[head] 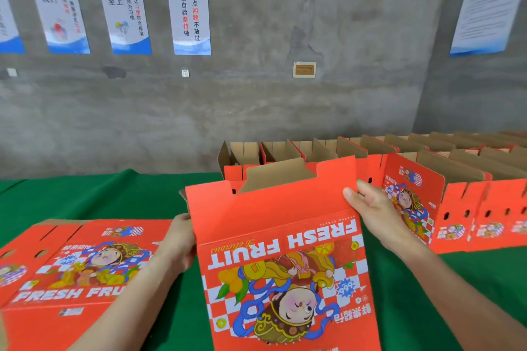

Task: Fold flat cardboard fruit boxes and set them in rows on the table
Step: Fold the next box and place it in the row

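Both bare arms are stretched forward from the bottom of the view. The left arm is brought in from the lower left. The left hand (182, 239) is pressed to the left edge of the box (279, 236), and that edge is gripped. Its fingers are tucked behind the box and cannot be seen; only the back of the hand and the wrist are shown. The right arm is brought in from the lower right corner. The right hand (373, 208) is held higher than the left. Its thumb is laid on the front of the box near the top right edge, and its fingers are curled behind that edge. The box is held up between the two hands.
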